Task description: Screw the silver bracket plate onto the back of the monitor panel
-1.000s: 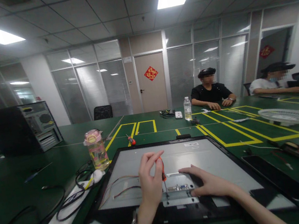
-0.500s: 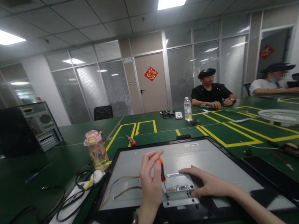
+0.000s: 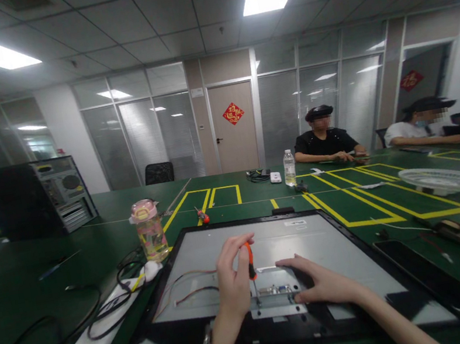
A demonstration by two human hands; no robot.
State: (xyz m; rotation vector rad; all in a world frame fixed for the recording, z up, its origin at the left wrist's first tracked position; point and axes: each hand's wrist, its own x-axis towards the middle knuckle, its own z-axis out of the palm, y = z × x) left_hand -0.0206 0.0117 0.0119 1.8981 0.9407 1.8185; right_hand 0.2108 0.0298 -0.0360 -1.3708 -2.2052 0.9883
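Observation:
A monitor [image 3: 336, 248] lies face down on the green table, its grey metal back up. My left hand [image 3: 232, 284] is closed round a small orange-handled screwdriver [image 3: 250, 260], held upright with its tip on a metal bracket [image 3: 274, 300] at the near edge of the panel. My right hand [image 3: 321, 283] lies on that bracket, fingers pressed on its right side. Thin coloured wires [image 3: 188, 286] run across the panel to the left of my left hand.
A pink-lidded bottle [image 3: 149, 229], a white slab [image 3: 101, 325] with black cables, and a computer case [image 3: 34, 197] are to the left. A second screwdriver [image 3: 202, 216] lies beyond the monitor. A black panel [image 3: 426, 274] and fan grille [image 3: 445, 178] are at right. Two people sit at the far side.
My hands hold almost the same pose; the fingers on the screwdriver shift slightly. The far person in black moved their hands a little to the right.

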